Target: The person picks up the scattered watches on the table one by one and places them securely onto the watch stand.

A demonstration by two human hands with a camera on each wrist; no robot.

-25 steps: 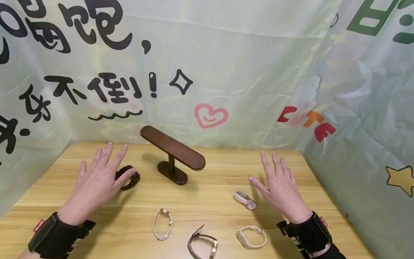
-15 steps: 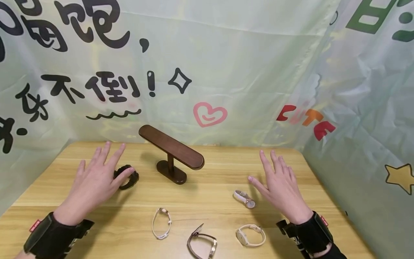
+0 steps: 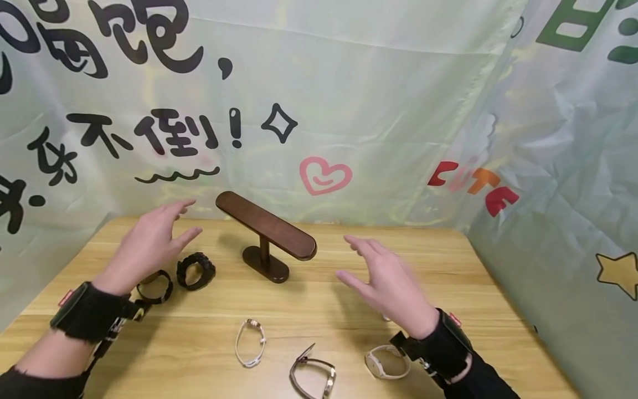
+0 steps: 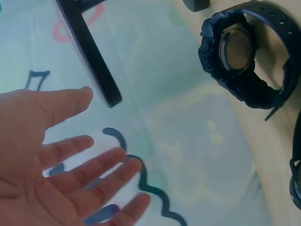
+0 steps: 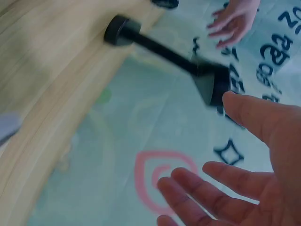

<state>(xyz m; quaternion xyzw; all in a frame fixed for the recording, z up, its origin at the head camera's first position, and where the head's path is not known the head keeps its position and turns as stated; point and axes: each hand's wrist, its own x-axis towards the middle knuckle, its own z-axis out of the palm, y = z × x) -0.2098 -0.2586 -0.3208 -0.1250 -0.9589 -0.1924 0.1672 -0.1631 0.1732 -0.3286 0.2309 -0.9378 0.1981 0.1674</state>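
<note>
A dark brown wooden T-shaped stand rises from the back middle of the table, its bar slanting across the view. To its left my left hand hovers, fingers apart and holding nothing. Beneath and beside that hand lie a chunky black watch and a thinner black watch; the chunky watch also shows in the left wrist view. On the stand's right my right hand is held in the air, fingers extended, touching nothing. It hides most of a small white-strapped watch behind it.
Nearer the front lie a slim white watch, a brown-strapped watch and a cream watch partly behind the right wristband. A printed curtain hangs behind the wooden table and along its right side.
Both hands have turned their palms inward. The right hand has moved left toward the stand, covering the small white-strapped watch. The left hand has lifted slightly, uncovering both black watches.
</note>
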